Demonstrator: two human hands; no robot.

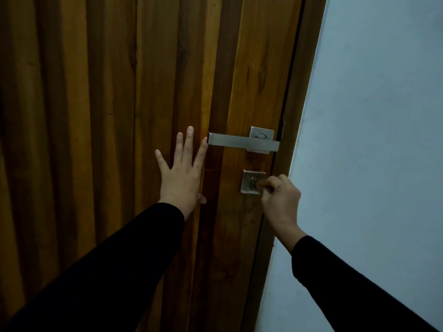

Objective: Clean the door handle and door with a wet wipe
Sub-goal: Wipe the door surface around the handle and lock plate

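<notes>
A brown wooden door [107, 92] of vertical planks fills the left and middle. Its square steel lever handle [242, 142] points left from a square plate. Below it sits a small steel lock plate [249, 182] with a keyhole. My left hand [183, 173] lies flat against the door with fingers spread, its index fingertip touching the lever's free end. My right hand [279, 197] is at the lock plate, fingers curled and pinching something small at the keyhole, most likely a key, mostly hidden by the fingers. No wet wipe is in view.
The dark door frame [294, 130] runs along the door's right edge. A pale blue wall [374, 140] fills the right side. Both my arms wear black sleeves.
</notes>
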